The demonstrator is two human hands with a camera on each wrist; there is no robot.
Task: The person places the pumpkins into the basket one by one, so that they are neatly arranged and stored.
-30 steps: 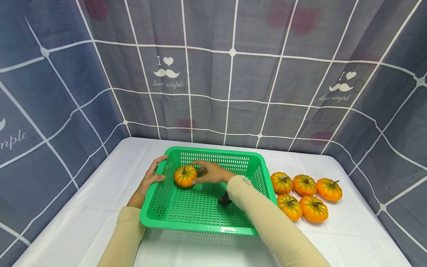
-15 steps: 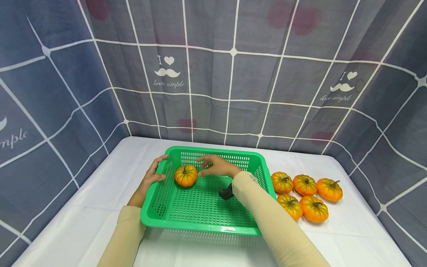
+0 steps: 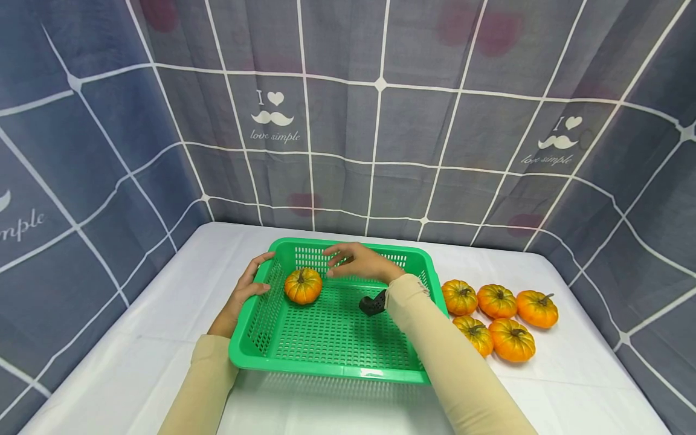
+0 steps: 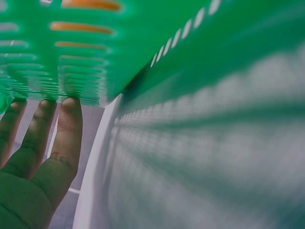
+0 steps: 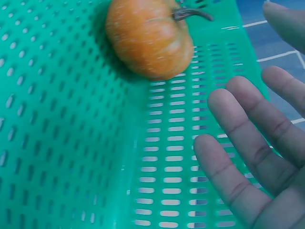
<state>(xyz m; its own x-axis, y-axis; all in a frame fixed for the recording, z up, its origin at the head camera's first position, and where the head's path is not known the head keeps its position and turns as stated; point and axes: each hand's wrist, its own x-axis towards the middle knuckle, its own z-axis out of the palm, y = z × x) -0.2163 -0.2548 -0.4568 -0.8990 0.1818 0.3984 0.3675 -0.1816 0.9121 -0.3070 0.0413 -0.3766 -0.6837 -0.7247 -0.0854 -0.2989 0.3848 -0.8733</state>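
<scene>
Grey gridded curtain [image 3: 337,130] round a worktop [image 3: 136,341] laid with white cloth. Green basket [image 3: 339,370] on it, long axis running left to right. One pumpkin [image 3: 303,287] sits inside, near the left wall toward the back, squat, stem up.

Right hand [image 3: 360,264] above the basket's back part: fingers apart, loosely bent, nothing in them. Pumpkin lies to its left and a little nearer the person; right wrist view shows a clear gap between.

Left hand [image 3: 243,297] grips the left rim, thumb over the top, fingertips against the outer wall.

Five more pumpkins [image 3: 496,308] on the worktop, right of the basket: three behind, two in front, one partly covered by the right sleeve [image 3: 457,356]. Of the two hands, the right is nearer them, yet well apart.
</scene>
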